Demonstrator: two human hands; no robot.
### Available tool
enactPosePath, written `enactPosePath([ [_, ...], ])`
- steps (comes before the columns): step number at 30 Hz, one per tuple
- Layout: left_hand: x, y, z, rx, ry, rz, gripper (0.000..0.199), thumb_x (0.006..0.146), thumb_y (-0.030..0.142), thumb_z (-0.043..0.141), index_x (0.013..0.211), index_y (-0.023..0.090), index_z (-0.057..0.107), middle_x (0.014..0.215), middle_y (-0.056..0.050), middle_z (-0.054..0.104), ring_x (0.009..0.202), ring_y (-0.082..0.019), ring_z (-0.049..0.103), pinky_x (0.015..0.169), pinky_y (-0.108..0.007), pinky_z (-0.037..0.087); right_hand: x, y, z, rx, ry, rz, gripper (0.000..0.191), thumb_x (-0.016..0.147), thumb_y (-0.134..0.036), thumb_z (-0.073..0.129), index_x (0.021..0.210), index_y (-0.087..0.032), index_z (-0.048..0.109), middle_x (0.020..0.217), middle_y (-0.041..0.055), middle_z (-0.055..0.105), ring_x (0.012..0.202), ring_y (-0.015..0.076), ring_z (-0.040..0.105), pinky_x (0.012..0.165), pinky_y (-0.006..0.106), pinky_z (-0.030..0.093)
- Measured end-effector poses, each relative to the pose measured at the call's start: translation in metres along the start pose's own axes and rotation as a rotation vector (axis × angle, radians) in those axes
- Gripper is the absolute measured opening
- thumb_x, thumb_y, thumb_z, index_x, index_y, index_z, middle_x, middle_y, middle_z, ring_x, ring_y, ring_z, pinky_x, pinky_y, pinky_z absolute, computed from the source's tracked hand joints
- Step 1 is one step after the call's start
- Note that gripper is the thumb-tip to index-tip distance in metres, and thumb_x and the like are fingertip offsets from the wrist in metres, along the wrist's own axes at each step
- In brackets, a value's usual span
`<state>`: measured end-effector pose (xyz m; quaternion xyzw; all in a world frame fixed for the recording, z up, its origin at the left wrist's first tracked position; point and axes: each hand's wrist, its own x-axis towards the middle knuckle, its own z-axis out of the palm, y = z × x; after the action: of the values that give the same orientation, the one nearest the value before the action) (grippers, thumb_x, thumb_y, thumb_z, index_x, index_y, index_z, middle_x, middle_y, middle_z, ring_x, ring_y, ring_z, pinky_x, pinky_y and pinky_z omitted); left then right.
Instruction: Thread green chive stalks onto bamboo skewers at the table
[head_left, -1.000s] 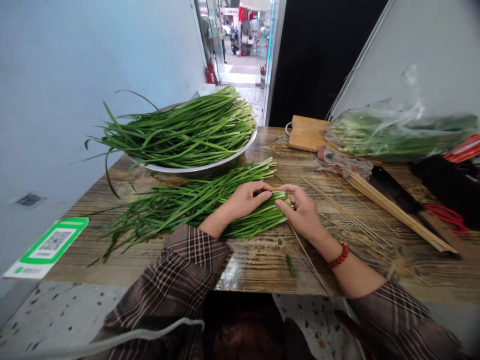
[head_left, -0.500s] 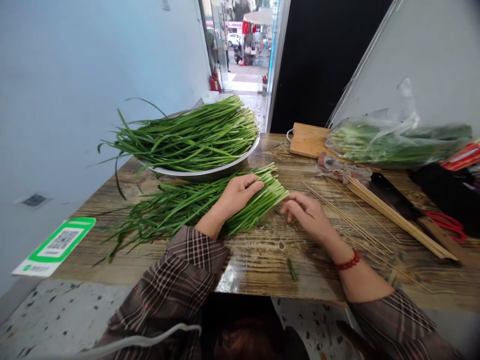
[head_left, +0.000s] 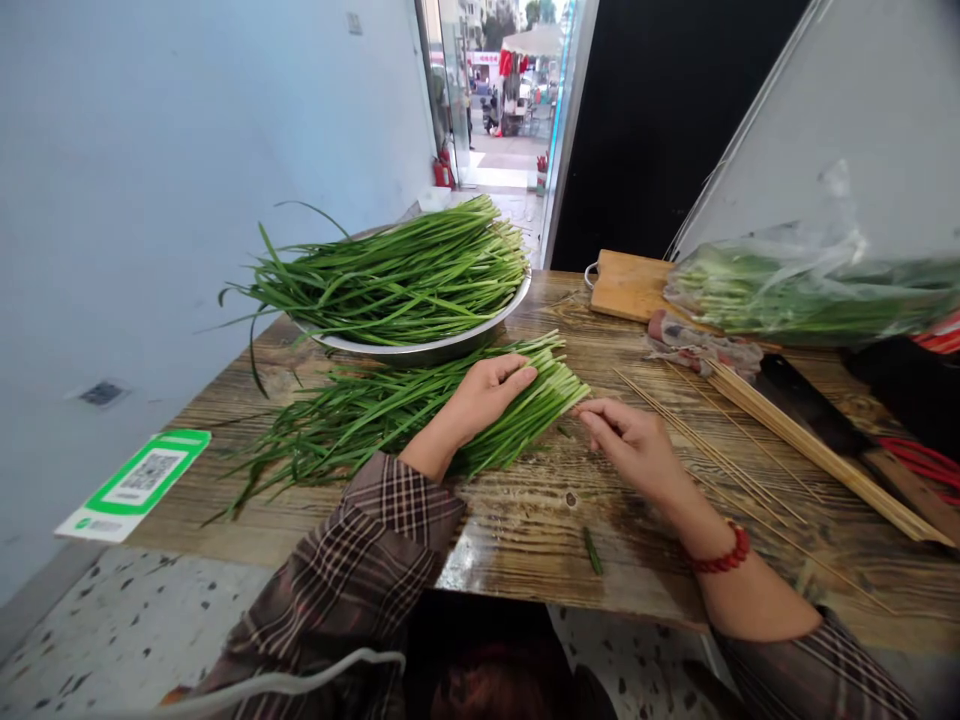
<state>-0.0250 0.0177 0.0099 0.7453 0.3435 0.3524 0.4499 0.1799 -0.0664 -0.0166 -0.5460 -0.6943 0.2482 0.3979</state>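
Note:
A bunch of green chives [head_left: 375, 415] lies on the wooden table, its pale stem ends pointing right. My left hand [head_left: 487, 395] rests on the bunch near the stems, fingers curled over it. At the tips of the stems, my right hand [head_left: 626, 440] is closed in a pinch; what lies between its fingertips is too small to make out. Behind the bunch stands a metal bowl [head_left: 442, 350] heaped with more chives [head_left: 405, 275]. Several thin wooden skewers [head_left: 697, 445] lie to the right of my right hand.
A cutting board [head_left: 626, 285] and a plastic bag of greens [head_left: 810, 290] are at the back right. In front of them lie a skewer bundle [head_left: 817, 445] and a knife [head_left: 817, 405]. A QR-code card [head_left: 139, 485] sits at the left edge, a green scrap [head_left: 592, 550] near the front.
The view has shifted, so most things appear farther right. My right hand has drawn its fingers into a tighter pinch by the stem ends. My left hand stays on the bunch.

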Motion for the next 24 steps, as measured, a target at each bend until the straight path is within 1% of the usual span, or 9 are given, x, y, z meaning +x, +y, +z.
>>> enactPosePath([
  [4, -0.001, -0.001, 0.007, -0.044, 0.034, -0.034, 0.044, 0.088, 0.051, 0.046, 0.062, 0.017, 0.037, 0.062, 0.004, 0.032, 0.06, -0.009, 0.031, 0.055, -0.022, 0.029, 0.0, -0.003, 0.003, -0.073, 0.063, -0.063, 0.023, 0.093, -0.032, 0.048, 0.078, -0.021, 0.061, 0.056, -0.0024, 0.055, 0.052, 0.0127, 0.051, 0.055, 0.025, 0.038],
  [6, -0.002, -0.003, 0.01, -0.056, 0.023, -0.048, 0.045, 0.088, 0.052, 0.047, 0.062, 0.017, 0.036, 0.061, 0.004, 0.031, 0.059, -0.009, 0.03, 0.055, -0.022, 0.027, -0.001, -0.004, 0.005, -0.087, 0.073, -0.069, 0.024, 0.093, -0.031, 0.048, 0.073, -0.021, 0.057, 0.055, -0.0026, 0.054, 0.051, 0.0124, 0.05, 0.055, 0.025, 0.036],
  [8, -0.002, -0.004, 0.011, -0.059, 0.002, -0.058, 0.045, 0.088, 0.054, 0.047, 0.063, 0.017, 0.038, 0.061, 0.003, 0.034, 0.059, -0.009, 0.032, 0.055, -0.022, 0.028, -0.001, -0.005, 0.006, -0.088, 0.077, -0.06, 0.024, 0.093, -0.03, 0.048, 0.072, -0.021, 0.056, 0.055, -0.0027, 0.053, 0.051, 0.0125, 0.05, 0.055, 0.026, 0.036],
  [11, -0.003, -0.006, 0.011, -0.04, 0.001, -0.062, 0.046, 0.087, 0.055, 0.047, 0.063, 0.017, 0.039, 0.061, 0.003, 0.036, 0.059, -0.01, 0.033, 0.054, -0.022, 0.028, -0.002, -0.005, 0.007, -0.076, 0.076, -0.048, 0.024, 0.093, -0.03, 0.047, 0.073, -0.021, 0.056, 0.058, -0.0019, 0.054, 0.054, 0.013, 0.05, 0.056, 0.026, 0.036],
  [16, -0.004, -0.004, 0.015, -0.025, -0.02, -0.042, 0.045, 0.087, 0.053, 0.048, 0.062, 0.017, 0.039, 0.06, 0.003, 0.033, 0.059, -0.009, 0.032, 0.055, -0.023, 0.027, -0.001, -0.007, 0.008, -0.045, 0.063, -0.049, 0.024, 0.092, -0.027, 0.047, 0.071, -0.021, 0.055, 0.062, -0.0014, 0.057, 0.057, 0.0126, 0.051, 0.059, 0.026, 0.036],
  [21, -0.004, -0.004, 0.016, -0.011, -0.013, -0.041, 0.044, 0.088, 0.051, 0.047, 0.061, 0.018, 0.037, 0.061, 0.003, 0.032, 0.06, -0.01, 0.032, 0.055, -0.023, 0.028, 0.001, -0.01, 0.009, -0.029, 0.081, -0.032, 0.028, 0.092, -0.027, 0.047, 0.065, -0.02, 0.053, 0.059, -0.0013, 0.056, 0.056, 0.0121, 0.051, 0.059, 0.026, 0.037],
  [23, -0.003, -0.003, 0.015, 0.001, -0.02, -0.039, 0.044, 0.088, 0.052, 0.046, 0.062, 0.017, 0.038, 0.062, 0.003, 0.033, 0.06, -0.01, 0.032, 0.056, -0.023, 0.028, 0.002, -0.011, 0.007, 0.014, 0.056, -0.01, 0.029, 0.092, -0.03, 0.048, 0.065, -0.02, 0.054, 0.056, -0.0017, 0.057, 0.054, 0.0117, 0.051, 0.057, 0.025, 0.038],
  [24, -0.003, -0.002, 0.014, 0.013, -0.027, -0.038, 0.043, 0.088, 0.051, 0.046, 0.062, 0.017, 0.038, 0.062, 0.003, 0.034, 0.061, -0.01, 0.032, 0.056, -0.023, 0.029, 0.002, -0.011, 0.006, 0.054, 0.021, 0.015, 0.029, 0.092, -0.032, 0.049, 0.066, -0.02, 0.055, 0.055, -0.002, 0.058, 0.051, 0.0111, 0.051, 0.055, 0.025, 0.038],
])
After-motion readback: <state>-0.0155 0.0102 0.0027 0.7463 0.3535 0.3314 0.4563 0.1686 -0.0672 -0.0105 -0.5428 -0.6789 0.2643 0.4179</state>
